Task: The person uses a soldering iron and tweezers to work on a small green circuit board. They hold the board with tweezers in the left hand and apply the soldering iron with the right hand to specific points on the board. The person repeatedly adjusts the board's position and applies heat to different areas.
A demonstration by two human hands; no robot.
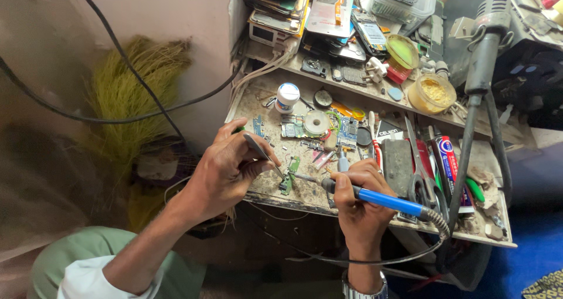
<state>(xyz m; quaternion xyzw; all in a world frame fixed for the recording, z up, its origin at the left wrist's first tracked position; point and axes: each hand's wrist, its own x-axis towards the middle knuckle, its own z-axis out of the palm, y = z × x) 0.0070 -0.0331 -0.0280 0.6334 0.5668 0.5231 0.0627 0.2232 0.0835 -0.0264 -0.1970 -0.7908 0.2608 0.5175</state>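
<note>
Cluttered counter [264,108] is carrying a green circuit board [288,176]; left hand [229,167] fingers are pinching tweezers [264,149], right hand [358,196] is gripping a blue soldering iron [381,199] at it.

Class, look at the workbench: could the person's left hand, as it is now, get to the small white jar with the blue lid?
Probably yes. The white jar stands in the open just beyond the left hand, with nothing between them, though that hand is holding tweezers.
</note>
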